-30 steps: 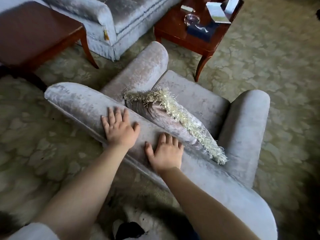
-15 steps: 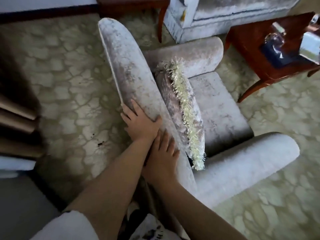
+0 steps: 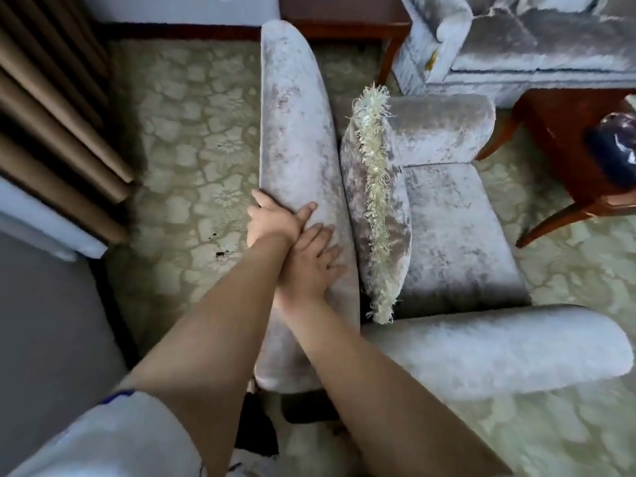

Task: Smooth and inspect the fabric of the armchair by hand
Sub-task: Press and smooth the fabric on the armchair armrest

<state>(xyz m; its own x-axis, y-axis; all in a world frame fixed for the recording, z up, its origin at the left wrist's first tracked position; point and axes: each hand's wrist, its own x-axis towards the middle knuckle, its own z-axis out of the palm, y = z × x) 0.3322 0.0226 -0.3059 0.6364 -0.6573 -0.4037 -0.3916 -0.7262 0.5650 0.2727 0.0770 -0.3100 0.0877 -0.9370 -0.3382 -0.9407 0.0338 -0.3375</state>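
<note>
From the head view, no brand, label or readable writing shows anywhere. Both hands rest on the rounded top of the armchair (image 3: 296,132) backrest, a long padded bolster in pale grey crushed velvet with a mottled sheen. The left hand (image 3: 272,222) lies with its fingers curled over the back edge and its thumb on the top; it looks open, palm against the cloth, though its fingers are partly hidden. The right hand (image 3: 309,263) lies flat and spread just behind the left, its fingers tucked against the left wrist, holding nothing. Just to the right of the hands, a cushion (image 3: 375,215) in the same velvet stands on edge against the backrest, trimmed with a shaggy cream fringe. Beyond it lie the square seat and two thick rolled armrests. Left of the hands is a patterned, cream-green carpet (image 3: 192,166). A dark red wooden table (image 3: 564,132) stands well beyond the cushion.
</note>
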